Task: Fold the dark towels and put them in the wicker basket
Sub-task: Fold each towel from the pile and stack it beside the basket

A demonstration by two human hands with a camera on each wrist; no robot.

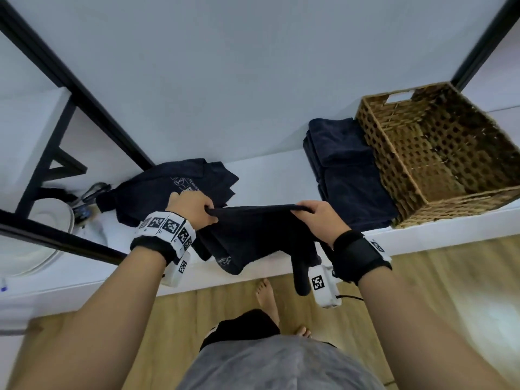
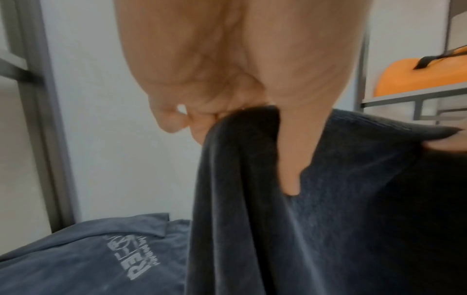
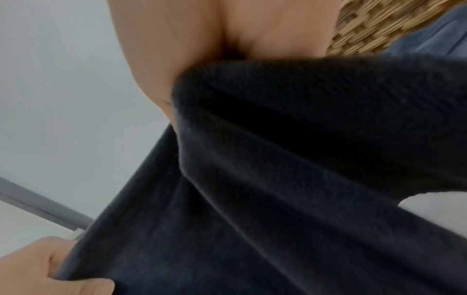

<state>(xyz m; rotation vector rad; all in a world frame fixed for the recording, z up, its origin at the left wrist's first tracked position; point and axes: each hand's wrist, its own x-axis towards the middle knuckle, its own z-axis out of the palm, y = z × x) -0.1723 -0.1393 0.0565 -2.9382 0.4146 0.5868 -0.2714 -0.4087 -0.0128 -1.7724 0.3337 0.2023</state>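
A dark towel (image 1: 253,235) hangs stretched between my two hands above the white table's front edge. My left hand (image 1: 194,209) pinches its left top corner, thumb on the cloth (image 2: 290,155). My right hand (image 1: 315,218) grips the right top corner, where the towel (image 3: 278,159) fills the right wrist view. More dark towels (image 1: 174,190) with white print lie in a loose pile behind my left hand. A stack of folded dark towels (image 1: 349,167) sits beside the wicker basket (image 1: 439,153), which stands at the right with nothing inside.
The white table (image 1: 281,170) backs onto a pale wall. A black metal frame (image 1: 70,80) crosses the left side, with a white plate (image 1: 42,237) and small items beneath it. An orange object (image 2: 417,75) rests on a shelf. Wooden floor and bare feet lie below.
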